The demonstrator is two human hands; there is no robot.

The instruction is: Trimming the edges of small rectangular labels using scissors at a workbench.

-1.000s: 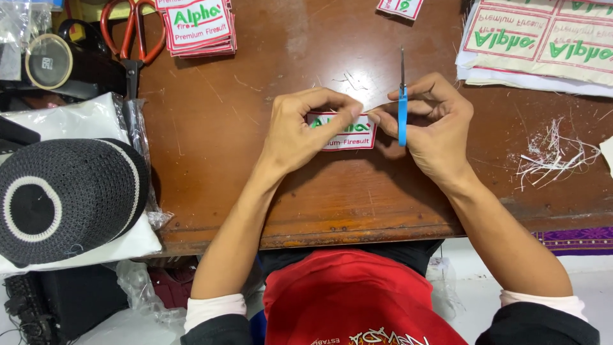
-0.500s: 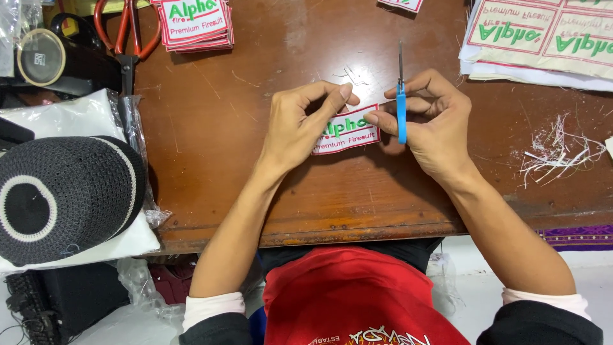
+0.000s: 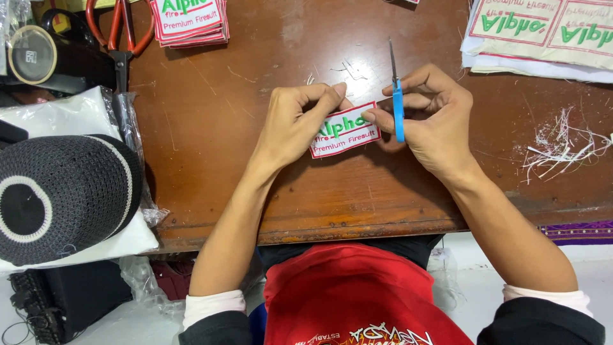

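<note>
Since a moment ago the embroidered patch (image 3: 345,130) has tilted, its right end raised farther from the person. At far left a black knitted cap (image 3: 60,195) lies on white cloth, with red-handled scissors (image 3: 119,32) beyond it. At the wooden table's (image 3: 211,160) middle the left hand (image 3: 297,121) pinches the patch's left end, while the right hand (image 3: 431,118) grips its right edge and a blue-handled thread snipper (image 3: 396,96), near loose thread scraps (image 3: 562,144).
</note>
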